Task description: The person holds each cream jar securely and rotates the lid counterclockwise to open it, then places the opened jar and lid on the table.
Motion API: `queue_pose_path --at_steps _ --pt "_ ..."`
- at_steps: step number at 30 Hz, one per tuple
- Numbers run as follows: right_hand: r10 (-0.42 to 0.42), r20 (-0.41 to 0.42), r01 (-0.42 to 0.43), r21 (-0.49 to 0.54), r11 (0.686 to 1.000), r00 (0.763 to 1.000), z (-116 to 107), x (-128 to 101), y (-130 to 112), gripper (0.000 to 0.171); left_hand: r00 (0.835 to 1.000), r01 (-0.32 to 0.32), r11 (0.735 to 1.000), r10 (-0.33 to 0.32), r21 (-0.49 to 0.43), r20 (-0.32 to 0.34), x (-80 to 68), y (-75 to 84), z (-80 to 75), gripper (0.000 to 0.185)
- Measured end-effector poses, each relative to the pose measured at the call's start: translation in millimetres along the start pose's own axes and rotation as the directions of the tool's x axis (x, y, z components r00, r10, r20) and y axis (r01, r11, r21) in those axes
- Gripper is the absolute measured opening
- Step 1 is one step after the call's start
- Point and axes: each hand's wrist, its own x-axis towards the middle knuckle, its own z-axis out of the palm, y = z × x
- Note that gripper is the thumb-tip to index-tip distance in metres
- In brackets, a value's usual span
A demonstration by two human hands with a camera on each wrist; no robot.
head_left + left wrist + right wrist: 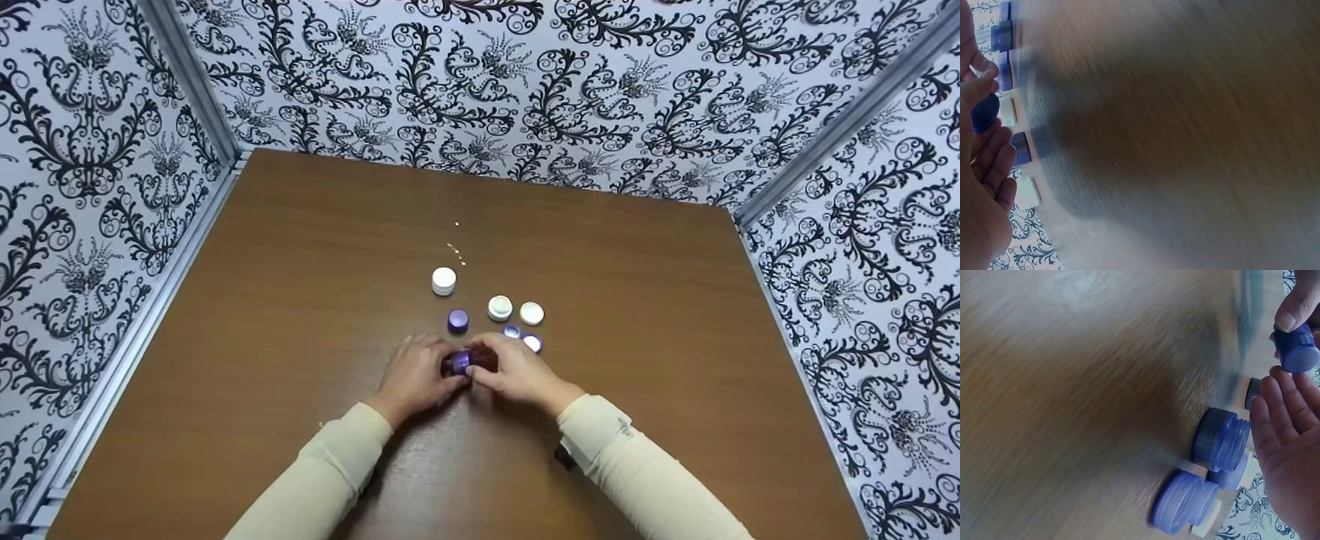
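Note:
Both hands meet over the near middle of the table around a small purple jar [460, 362]. My left hand [414, 376] grips it; its thumb and fingers lie on either side. From the other side, the thumb and index fingertip of my right hand [517, 367] pinch its right end. In the right wrist view the jar [1296, 349] hangs tilted under the left thumb, its pale end toward the extended right fingers [1283, 408]. Only a dark blue round part of the jar [985, 112] shows in the left wrist view, partly behind the left thumb.
Just beyond the hands stand another purple jar [457, 321], a closed white jar [443, 281] and an open white jar [500, 307]. A white lid [532, 313], a small open purple jar [511, 331] and a purple lid [532, 343] lie right. Pale crumbs [457, 253] dot the table.

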Motion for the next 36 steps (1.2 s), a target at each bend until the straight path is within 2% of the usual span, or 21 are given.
queue_pose_path --at_steps 6,18,22,29,36 --pt "0.044 0.029 -0.044 0.014 0.999 0.999 0.2 1.3 -0.7 0.03 1.0 -0.001 1.0 0.001 -0.005 0.005 0.3 0.5 -0.5 0.04" --pt "-0.06 -0.027 0.057 -0.1 0.993 0.998 1.3 -0.8 0.4 0.037 0.999 0.018 1.0 -0.018 0.002 0.035 -0.7 -0.9 0.7 0.042" --pt "-0.075 -0.029 0.072 -0.096 0.993 0.997 1.5 -0.9 0.8 0.038 0.999 0.018 1.0 -0.018 0.006 0.034 -0.7 -0.8 0.9 0.043" --pt "-0.016 -0.007 0.015 -0.051 0.999 1.0 -0.3 0.6 -1.5 0.036 1.0 0.012 1.0 -0.012 0.009 0.026 0.0 0.7 -0.8 0.041" --pt "0.037 0.013 -0.036 -0.055 0.998 0.999 1.3 2.4 -1.2 0.029 1.0 0.002 1.0 -0.002 0.0 0.015 0.0 1.4 -1.3 0.04"
